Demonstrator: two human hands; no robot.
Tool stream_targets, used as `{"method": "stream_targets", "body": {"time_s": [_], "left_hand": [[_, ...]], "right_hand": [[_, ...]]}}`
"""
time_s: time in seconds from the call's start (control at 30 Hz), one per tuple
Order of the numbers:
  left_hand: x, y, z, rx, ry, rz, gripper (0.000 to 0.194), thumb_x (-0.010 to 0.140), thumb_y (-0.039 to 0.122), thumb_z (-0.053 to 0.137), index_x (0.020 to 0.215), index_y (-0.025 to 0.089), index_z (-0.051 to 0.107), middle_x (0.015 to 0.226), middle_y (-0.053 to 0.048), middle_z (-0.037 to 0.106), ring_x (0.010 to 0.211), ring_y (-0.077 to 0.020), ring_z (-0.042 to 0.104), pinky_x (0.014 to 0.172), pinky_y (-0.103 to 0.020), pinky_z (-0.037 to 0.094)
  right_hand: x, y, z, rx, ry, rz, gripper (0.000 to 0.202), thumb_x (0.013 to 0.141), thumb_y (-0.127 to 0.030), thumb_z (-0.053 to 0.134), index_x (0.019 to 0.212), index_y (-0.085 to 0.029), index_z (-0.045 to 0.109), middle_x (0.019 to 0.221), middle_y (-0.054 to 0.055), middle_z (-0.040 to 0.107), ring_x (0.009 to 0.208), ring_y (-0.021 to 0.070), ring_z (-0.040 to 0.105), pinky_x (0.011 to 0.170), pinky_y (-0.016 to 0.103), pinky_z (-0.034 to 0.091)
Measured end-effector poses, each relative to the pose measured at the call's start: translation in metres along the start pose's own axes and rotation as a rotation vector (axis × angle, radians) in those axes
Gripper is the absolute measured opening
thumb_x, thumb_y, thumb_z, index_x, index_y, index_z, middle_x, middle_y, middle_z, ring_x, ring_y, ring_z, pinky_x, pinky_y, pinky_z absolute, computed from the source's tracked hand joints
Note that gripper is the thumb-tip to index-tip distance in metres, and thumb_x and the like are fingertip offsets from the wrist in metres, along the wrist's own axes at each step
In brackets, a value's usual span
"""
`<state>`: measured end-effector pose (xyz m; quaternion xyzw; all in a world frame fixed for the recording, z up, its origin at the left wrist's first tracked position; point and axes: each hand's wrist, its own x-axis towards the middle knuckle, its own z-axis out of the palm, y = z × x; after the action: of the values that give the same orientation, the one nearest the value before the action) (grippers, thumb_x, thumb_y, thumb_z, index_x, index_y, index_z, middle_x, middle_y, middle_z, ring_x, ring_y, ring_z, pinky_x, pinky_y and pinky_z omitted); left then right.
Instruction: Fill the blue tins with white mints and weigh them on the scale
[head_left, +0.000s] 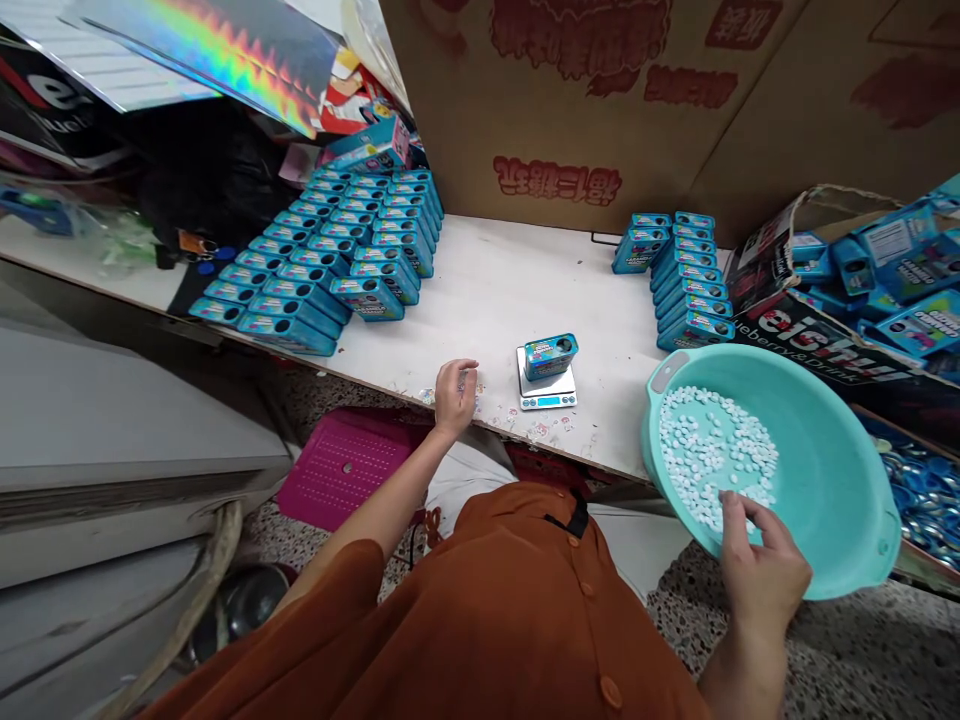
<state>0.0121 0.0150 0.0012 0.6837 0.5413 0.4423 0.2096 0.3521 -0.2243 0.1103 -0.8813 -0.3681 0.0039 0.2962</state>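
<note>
Tabletop [510,270], white, worn along the front edge, with small printed stickers near the scale. Digital scale [550,402] sits close to that edge; one blue box [550,357] stands upright on its plate, round dark opening on top. Blue box block [300,260] fills the left of the surface in tight rows; two shorter box rows [690,285] stand at right. Large brown cardboard [555,130] with red printing walls off the back. Black carton [765,325] at far right is heaped with more boxes.

Turquoise tub [840,500] is at the right front, overhanging the edge — white pellets [682,440] spread over its bottom. Right hand [763,555] is over the tub, thumb and forefinger nearly together; can't tell whether a pellet is pinched. Left hand [456,397] is at the table edge, left of the scale — loosely open, fingers slightly curled.

Room: speckled floor [281,395], magenta stool [349,470] below the table, grey cabinet [127,410] at left, shiny rainbow sheet [232,60] at upper left over a black bag [217,170].
</note>
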Motion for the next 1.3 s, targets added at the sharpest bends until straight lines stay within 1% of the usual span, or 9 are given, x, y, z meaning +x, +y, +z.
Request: {"method": "stream_targets", "body": {"time_s": [0.2,0.33,0.43,0.53,0.67,0.77,0.87,0.97,1.3], "left_hand": [[0.004,0.016,0.002,-0.029,-0.033,0.034,0.033,0.091,0.048,0.049,0.107,0.02,0.059,0.107,-0.01,0.062,0.109,-0.0246,0.053,0.101,-0.041,0.039],[0.015,0.042,0.03,-0.075,-0.147,0.068,0.067,0.07,0.052,0.075,0.124,0.019,0.051,0.126,-0.013,0.055,0.122,-0.0302,0.047,0.107,-0.045,0.035],[0.029,0.067,0.051,-0.088,-0.254,0.022,0.053,0.073,0.045,0.074,0.115,0.019,0.056,0.111,-0.011,0.062,0.11,-0.029,0.055,0.097,-0.043,0.043],[0.047,0.108,0.055,-0.147,-0.287,0.137,0.032,0.08,0.036,0.068,0.108,0.021,0.06,0.101,-0.008,0.065,0.099,-0.0251,0.06,0.089,-0.04,0.047],[0.068,0.185,0.049,-0.281,-0.309,0.446,0.037,0.082,0.031,0.067,0.118,0.025,0.059,0.115,-0.007,0.062,0.11,-0.0249,0.056,0.097,-0.04,0.045],[0.073,0.223,0.065,-0.304,-0.453,0.618,0.038,0.083,0.028,0.066,0.12,0.025,0.059,0.115,-0.007,0.063,0.11,-0.0249,0.056,0.098,-0.042,0.045],[0.07,0.234,0.091,-0.265,-0.63,0.75,0.033,0.084,0.024,0.063,0.117,0.024,0.061,0.11,-0.008,0.065,0.106,-0.0245,0.058,0.095,-0.042,0.047],[0.065,0.235,0.104,-0.245,-0.627,0.802,0.034,0.086,0.025,0.061,0.121,0.023,0.06,0.112,-0.01,0.064,0.107,-0.0239,0.057,0.094,-0.041,0.048],[0.065,0.232,0.094,-0.254,-0.669,0.774,0.034,0.084,0.021,0.064,0.117,0.025,0.062,0.111,-0.008,0.065,0.105,-0.0232,0.059,0.093,-0.041,0.049]], "right_hand": [[0.001,0.001,0.001,-0.004,0.006,-0.035,0.042,0.087,-0.055,0.051,0.086,-0.019,0.072,0.091,0.011,0.072,0.088,0.0273,0.065,0.072,0.032,0.042],[0.0,0.003,0.002,-0.001,0.012,-0.051,0.042,0.088,-0.055,0.051,0.086,-0.019,0.072,0.092,0.011,0.072,0.087,0.0264,0.064,0.071,0.032,0.041],[-0.001,0.004,0.003,-0.005,0.02,-0.071,0.04,0.089,-0.053,0.05,0.085,-0.019,0.071,0.092,0.01,0.072,0.086,0.0251,0.064,0.071,0.031,0.041],[-0.004,0.003,0.004,0.012,0.015,-0.104,0.037,0.091,-0.05,0.049,0.084,-0.019,0.07,0.093,0.009,0.072,0.085,0.0233,0.065,0.071,0.03,0.042],[-0.005,0.001,0.005,0.021,0.032,-0.133,0.035,0.092,-0.047,0.048,0.084,-0.02,0.07,0.09,0.007,0.073,0.081,0.0217,0.065,0.069,0.029,0.041],[-0.005,0.003,0.006,0.037,0.049,-0.149,0.035,0.093,-0.046,0.047,0.085,-0.02,0.07,0.09,0.007,0.073,0.081,0.0215,0.064,0.071,0.029,0.042],[-0.006,0.006,0.008,0.059,0.038,-0.183,0.034,0.094,-0.044,0.047,0.086,-0.02,0.069,0.09,0.007,0.072,0.082,0.0215,0.064,0.075,0.03,0.042],[-0.007,0.007,0.008,0.092,0.028,-0.218,0.032,0.095,-0.043,0.047,0.087,-0.02,0.068,0.09,0.006,0.072,0.082,0.0208,0.064,0.077,0.03,0.042],[-0.007,0.007,0.008,0.115,0.002,-0.206,0.029,0.095,-0.041,0.046,0.089,-0.021,0.067,0.09,0.006,0.071,0.084,0.0207,0.064,0.078,0.031,0.042]]}}
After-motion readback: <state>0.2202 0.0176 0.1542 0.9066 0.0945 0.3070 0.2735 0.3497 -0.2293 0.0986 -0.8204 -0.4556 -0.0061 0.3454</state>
